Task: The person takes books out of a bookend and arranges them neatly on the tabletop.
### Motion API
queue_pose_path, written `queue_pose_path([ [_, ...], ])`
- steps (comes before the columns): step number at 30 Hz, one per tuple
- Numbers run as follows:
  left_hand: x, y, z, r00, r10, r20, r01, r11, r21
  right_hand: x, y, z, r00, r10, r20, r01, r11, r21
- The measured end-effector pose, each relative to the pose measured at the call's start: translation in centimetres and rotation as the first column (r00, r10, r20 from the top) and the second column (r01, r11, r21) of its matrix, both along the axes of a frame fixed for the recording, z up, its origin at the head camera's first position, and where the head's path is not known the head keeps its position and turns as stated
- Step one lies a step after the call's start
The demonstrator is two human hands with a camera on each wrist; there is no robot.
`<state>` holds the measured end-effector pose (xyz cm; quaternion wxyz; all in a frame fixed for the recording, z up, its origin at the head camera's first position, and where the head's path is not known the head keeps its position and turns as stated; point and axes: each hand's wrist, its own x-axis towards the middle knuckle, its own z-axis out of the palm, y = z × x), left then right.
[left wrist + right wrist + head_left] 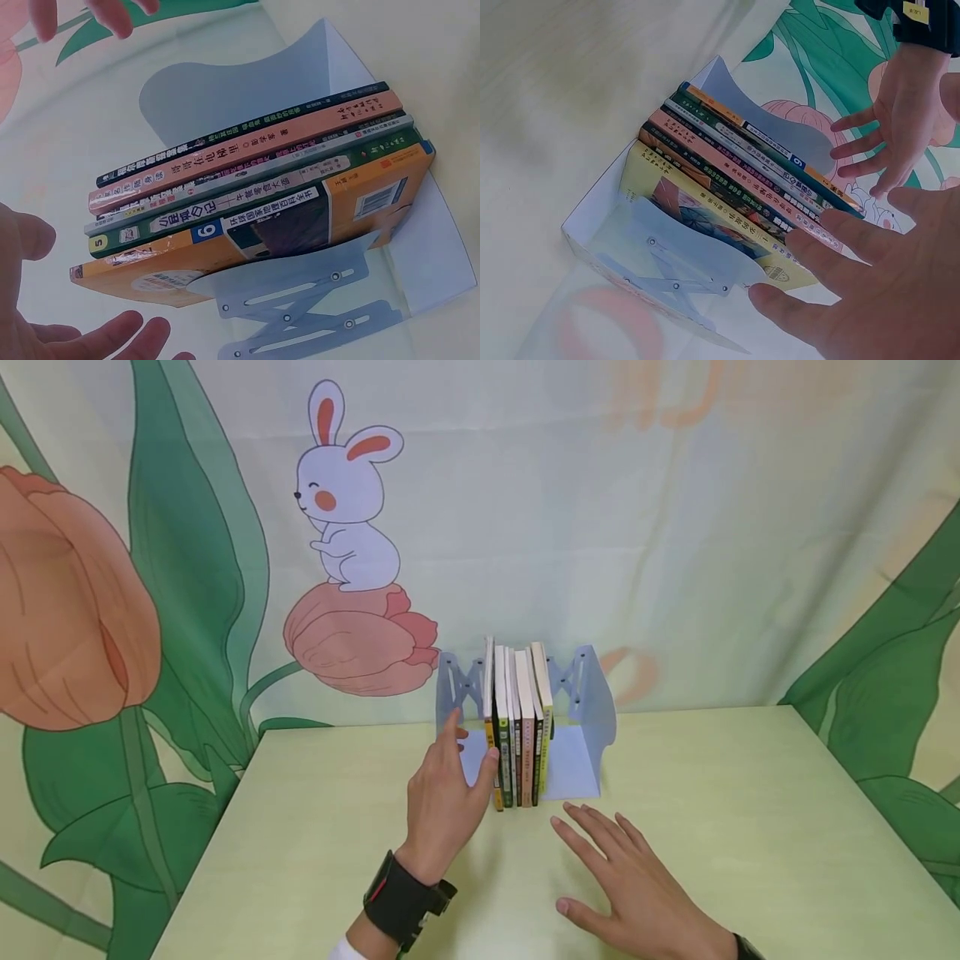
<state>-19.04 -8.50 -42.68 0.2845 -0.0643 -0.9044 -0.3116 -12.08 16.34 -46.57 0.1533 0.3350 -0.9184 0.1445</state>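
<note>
Several thin books (527,752) stand upright, side by side, in a pale blue expandable book stand (598,718). An orange-spined book (352,214) is at the left end of the row, and a yellow book (667,187) is at the right end. My left hand (446,797) is held up at the left of the row, fingers spread; the left wrist view shows a gap between it and the books. Lower and to the right, my right hand (637,885) hovers in front of the stand with straight, spread fingers. Neither hand holds anything.
The stand sits at the back of a pale yellow-green table (720,793). Behind it hangs a cloth backdrop (750,568) printed with a rabbit, tulips and leaves. A black band (401,902) is strapped round the left wrist.
</note>
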Motion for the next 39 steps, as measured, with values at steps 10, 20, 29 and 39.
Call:
queue_pose_path([
  [10, -1.0, 0.4, 0.6, 1.0, -0.003, 0.006, 0.003, 1.0, 0.011, -0.1, -0.1, 0.0, 1.0, 0.001, 0.008, -0.001, 1.0, -0.005],
  [20, -1.7, 0.7, 1.1, 1.0, -0.019, -0.005, 0.019, 1.0, 0.016, -0.2, -0.1, 0.2, 1.0, -0.001, 0.015, 0.001, 1.0, 0.002],
  [29, -2.5, 1.0, 0.7, 1.0, -0.01, 0.029, 0.01, 1.0, 0.009, -0.2, -0.2, 0.1, 1.0, 0.008, -0.007, -0.008, 1.0, 0.006],
  [39, -3.2, 1.3, 0.3, 0.998, -0.012, 0.056, 0.011, 1.0, 0.014, -0.2, -0.3, 0.0, 1.0, 0.012, -0.008, -0.012, 1.0, 0.009],
])
